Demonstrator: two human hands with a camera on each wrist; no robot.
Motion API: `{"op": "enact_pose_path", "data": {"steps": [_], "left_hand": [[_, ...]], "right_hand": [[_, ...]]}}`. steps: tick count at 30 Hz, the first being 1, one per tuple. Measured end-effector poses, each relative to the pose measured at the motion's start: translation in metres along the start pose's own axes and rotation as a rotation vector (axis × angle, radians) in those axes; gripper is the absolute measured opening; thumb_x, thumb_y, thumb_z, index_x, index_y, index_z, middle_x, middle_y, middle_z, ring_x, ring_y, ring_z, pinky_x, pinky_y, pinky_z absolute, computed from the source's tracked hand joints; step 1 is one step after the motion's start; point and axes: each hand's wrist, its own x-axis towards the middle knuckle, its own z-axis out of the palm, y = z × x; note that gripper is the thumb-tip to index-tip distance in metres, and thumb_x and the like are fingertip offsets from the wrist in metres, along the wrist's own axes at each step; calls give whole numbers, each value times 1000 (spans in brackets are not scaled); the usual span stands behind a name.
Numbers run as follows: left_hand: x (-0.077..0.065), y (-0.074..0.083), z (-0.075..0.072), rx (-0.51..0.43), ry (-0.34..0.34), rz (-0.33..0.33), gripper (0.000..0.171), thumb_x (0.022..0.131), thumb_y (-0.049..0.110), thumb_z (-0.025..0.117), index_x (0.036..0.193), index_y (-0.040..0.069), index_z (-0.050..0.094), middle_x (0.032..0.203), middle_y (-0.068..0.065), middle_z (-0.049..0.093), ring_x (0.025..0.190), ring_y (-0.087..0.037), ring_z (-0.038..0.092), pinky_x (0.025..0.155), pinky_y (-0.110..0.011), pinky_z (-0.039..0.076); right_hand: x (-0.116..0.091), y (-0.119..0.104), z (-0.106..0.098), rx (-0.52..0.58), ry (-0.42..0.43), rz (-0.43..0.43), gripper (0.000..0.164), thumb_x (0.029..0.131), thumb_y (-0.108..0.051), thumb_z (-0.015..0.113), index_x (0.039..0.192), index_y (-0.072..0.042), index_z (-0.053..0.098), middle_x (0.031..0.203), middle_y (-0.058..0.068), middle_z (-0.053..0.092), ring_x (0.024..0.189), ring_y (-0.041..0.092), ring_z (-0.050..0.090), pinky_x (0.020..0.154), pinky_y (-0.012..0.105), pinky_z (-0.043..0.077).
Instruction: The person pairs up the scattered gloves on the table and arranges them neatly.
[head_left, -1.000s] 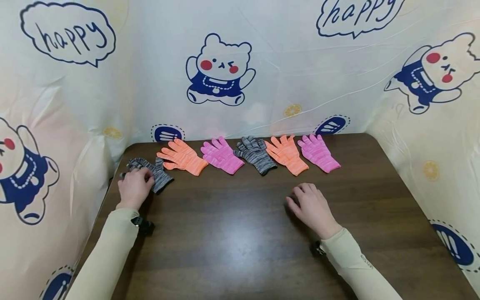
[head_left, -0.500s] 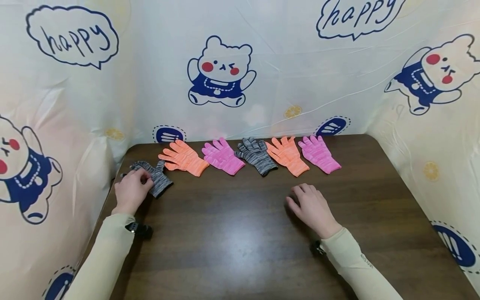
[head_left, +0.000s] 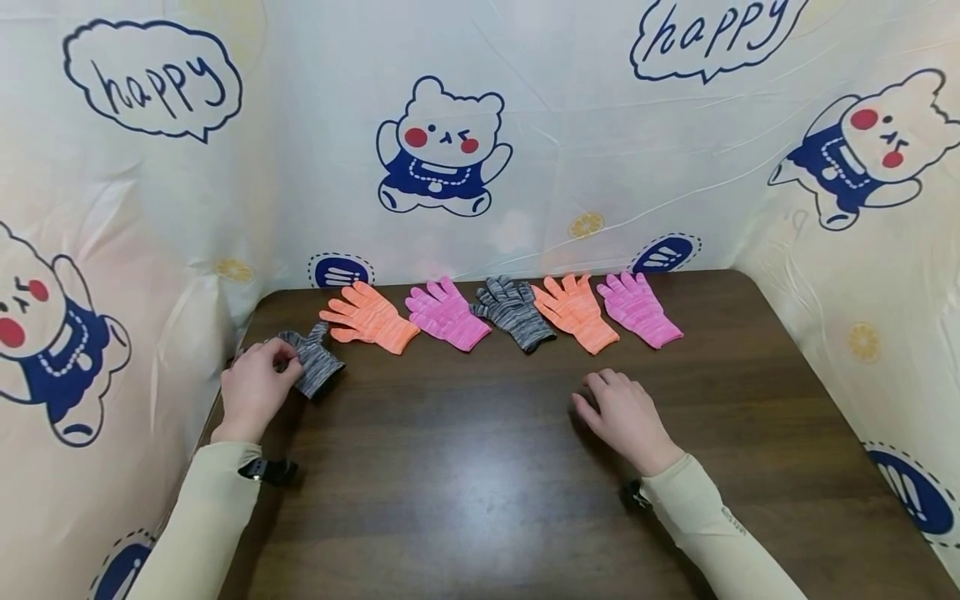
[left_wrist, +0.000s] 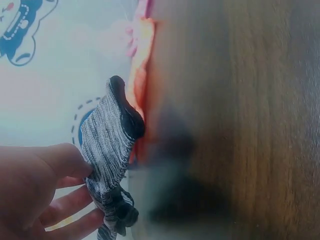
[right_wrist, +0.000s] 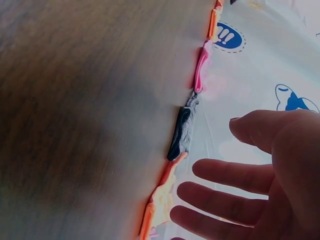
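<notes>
leftmost gray glove [head_left: 321, 371] is pinched in the fingers [left_wrist: 70, 203] of the left hand [head_left: 255, 387], near the far left corner of the tabletop [head_left: 450, 433]; the right hand [head_left: 622, 417] is relaxed, holding nothing. lifting seems in hand; a steady pinch is called for next.

- Left hand [head_left: 253, 393]: hides part of the leftmost glove [head_left: 319, 367] in head view.
- That glove: cut off by left wrist view's bottom edge.
- Orange glove [left_wrist: 143, 55]: blurred there.
- Right hand [right_wrist: 295, 175]: cut off by right wrist view's right edge.
- Left sleeve [head_left: 198, 517], right sleeve [head_left: 701, 508]: cut off by head view's bottom edge.
- Sleeve mark [head_left: 733, 522]: too small to read.
</notes>
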Motion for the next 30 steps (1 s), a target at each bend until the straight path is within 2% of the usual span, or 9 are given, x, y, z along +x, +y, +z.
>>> {"op": "enact_pose_path", "data": {"steps": [3, 10, 14, 19, 30], "left_hand": [[-2, 6, -3, -13, 33, 29, 7, 93, 12, 70, 96, 6, 70, 95, -19, 68, 87, -41, 63, 72, -63, 41], [-6, 35, -12, -61, 106, 90, 7, 93, 10, 72, 97, 4, 72, 94, -20, 70, 87, -40, 64, 78, -63, 42], [-7, 50, -13, -55, 95, 114, 7, 93, 9, 73, 98, 4, 73, 97, -21, 70, 90, -41, 64, 83, -65, 41], [-12, 67, -7, -51, 89, 178, 6, 91, 7, 74, 96, 5, 72, 97, -21, 69, 92, -44, 64, 89, -71, 38], [-27, 99, 10, -74, 24, 303, 9, 89, 6, 77, 96, 9, 72, 101, -17, 71, 97, -39, 64, 92, -68, 40]], "right_hand": [[0, 0, 0, -8, 4, -3, 31, 97, -28, 73, 110, 0, 72, 106, 18, 70, 96, 37, 67, 87, 56, 55], [-1, 0, 0, -22, 10, -2, 30, 97, -28, 74, 108, -1, 73, 104, 17, 70, 96, 36, 66, 86, 55, 56], [-1, 0, -1, -24, 9, 3, 31, 97, -29, 73, 108, -1, 73, 104, 18, 70, 95, 36, 66, 86, 54, 56], [-1, 0, -2, -30, -2, 15, 31, 97, -29, 74, 109, 0, 72, 105, 18, 70, 96, 36, 65, 86, 54, 56], [-1, 1, -1, -37, -24, 28, 33, 97, -31, 73, 110, -1, 73, 107, 18, 70, 100, 37, 64, 89, 55, 55]]}}
